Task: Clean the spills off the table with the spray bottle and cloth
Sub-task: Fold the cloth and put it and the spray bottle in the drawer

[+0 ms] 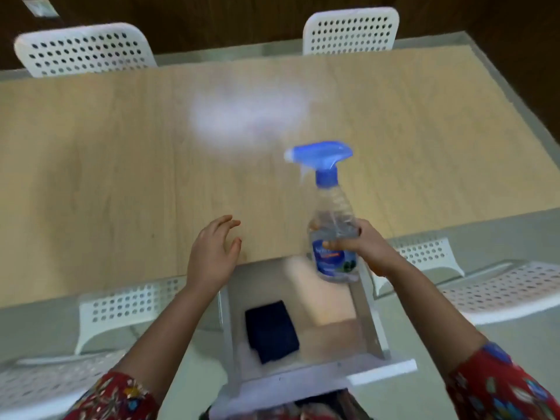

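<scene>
Right hand (365,248) grips the upright spray bottle (331,207), nozzle pointing left, whitish patch (245,116) just up-left of it; left hand (212,253) open, empty.

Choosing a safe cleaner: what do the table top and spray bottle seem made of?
Table top: pale wood or wood-look laminate, matte; faint grain lines show. Spray bottle: clear, see-through body, likely plastic; trigger head opaque blue, smooth, probably plastic too.

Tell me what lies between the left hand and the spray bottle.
Only bare wooden tabletop, in the head view: nothing sits between the left hand and the spray bottle.
</scene>
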